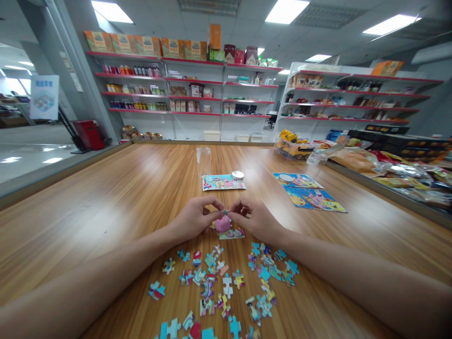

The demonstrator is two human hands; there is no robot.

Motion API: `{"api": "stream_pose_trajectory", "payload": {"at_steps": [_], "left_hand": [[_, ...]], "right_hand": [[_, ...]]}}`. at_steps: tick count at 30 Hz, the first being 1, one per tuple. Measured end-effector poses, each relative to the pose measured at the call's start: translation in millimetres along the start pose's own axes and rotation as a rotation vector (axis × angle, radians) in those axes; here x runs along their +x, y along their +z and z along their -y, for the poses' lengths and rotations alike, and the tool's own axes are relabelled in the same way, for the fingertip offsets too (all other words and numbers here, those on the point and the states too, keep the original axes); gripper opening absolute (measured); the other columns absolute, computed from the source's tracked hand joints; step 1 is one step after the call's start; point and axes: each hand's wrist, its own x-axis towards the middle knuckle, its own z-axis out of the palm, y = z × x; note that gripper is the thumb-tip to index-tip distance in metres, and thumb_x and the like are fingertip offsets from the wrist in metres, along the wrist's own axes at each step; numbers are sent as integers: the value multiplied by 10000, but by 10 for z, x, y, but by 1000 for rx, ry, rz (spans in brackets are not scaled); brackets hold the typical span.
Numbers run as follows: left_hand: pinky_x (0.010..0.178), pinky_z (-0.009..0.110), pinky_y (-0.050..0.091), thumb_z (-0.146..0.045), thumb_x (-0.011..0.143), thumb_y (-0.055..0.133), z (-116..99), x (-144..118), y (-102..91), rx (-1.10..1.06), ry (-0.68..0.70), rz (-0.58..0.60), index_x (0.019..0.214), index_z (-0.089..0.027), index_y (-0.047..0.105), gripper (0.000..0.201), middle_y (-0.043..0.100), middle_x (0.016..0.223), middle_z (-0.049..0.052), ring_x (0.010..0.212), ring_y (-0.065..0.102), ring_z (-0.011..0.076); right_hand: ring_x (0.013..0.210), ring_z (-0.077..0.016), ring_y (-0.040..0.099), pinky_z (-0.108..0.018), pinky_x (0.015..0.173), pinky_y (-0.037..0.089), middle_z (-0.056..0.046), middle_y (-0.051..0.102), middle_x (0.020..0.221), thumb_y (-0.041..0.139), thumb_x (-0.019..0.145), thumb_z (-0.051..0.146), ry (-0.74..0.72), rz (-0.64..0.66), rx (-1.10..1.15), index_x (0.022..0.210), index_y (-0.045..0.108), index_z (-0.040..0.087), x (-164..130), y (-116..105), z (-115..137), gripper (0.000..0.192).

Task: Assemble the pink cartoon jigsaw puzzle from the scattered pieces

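Note:
Both my hands meet over a partly joined jigsaw puzzle (223, 225) with a pink figure on it, at the middle of the wooden table. Between the fingertips of my left hand (198, 214) and my right hand (256, 219) is a small teal puzzle piece (225, 213). Each hand pinches it with thumb and forefinger, at the top edge of the joined part. Nearer to me lie several loose puzzle pieces (228, 285), mostly light blue, in scattered groups. Just beyond my hands lies a printed picture card (221, 183) with a round metal lid (238, 175) on it.
A clear plastic jar (204, 161) stands behind the card. To the right lie two blue cartoon puzzles (316, 199), one bearing another lid (286, 178). A plastic box with yellow toy trucks (294, 147) and packaged snacks (370, 162) sit farther right. Stocked shelves (192, 99) line the back.

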Motion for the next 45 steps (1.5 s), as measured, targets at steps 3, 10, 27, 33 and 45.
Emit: {"api": "stream_pose_trajectory", "payload": {"at_steps": [3, 10, 27, 33, 45], "left_hand": [[433, 161, 336, -278, 836, 657, -2, -5, 18, 3, 129, -46, 932, -132, 628, 177, 629, 768, 1, 463, 459, 48], [411, 149, 273, -247, 829, 672, -43, -42, 69, 19, 171, -45, 941, -149, 544, 197, 541, 697, -52, 432, 400, 32], [422, 144, 319, -240, 850, 666, 7, -44, 64, -30, 195, -55, 1040, -147, 627, 215, 628, 806, -7, 464, 443, 32], [490, 169, 398, -270, 861, 666, 49, -8, 68, -87, 200, -127, 975, -139, 632, 177, 651, 915, 32, 565, 548, 67], [863, 378, 479, -327, 865, 687, 64, -16, -118, 547, 452, -54, 980, -178, 676, 188, 645, 1007, 70, 962, 570, 229]], "right_hand": [[622, -131, 546, -261, 577, 437, -12, 641, 758, 639, 857, 275, -40, 9, 2, 921, 649, 165, -6, 3, 33, 127], [720, -163, 626, -288, 652, 488, -35, 687, 803, 623, 872, 299, -3, -53, 103, 878, 675, 172, 22, -5, -34, 137], [627, -147, 622, -265, 566, 474, -15, 689, 718, 651, 859, 302, -12, -53, 139, 1000, 618, 171, 9, -6, 31, 196], [602, -149, 623, -266, 557, 464, -23, 718, 730, 675, 834, 283, -22, -6, 71, 1035, 664, 167, -16, 12, 31, 232], [626, -135, 545, -258, 573, 388, -8, 659, 698, 610, 881, 284, 59, -160, -124, 744, 694, 165, 46, -51, -37, 200]]}}
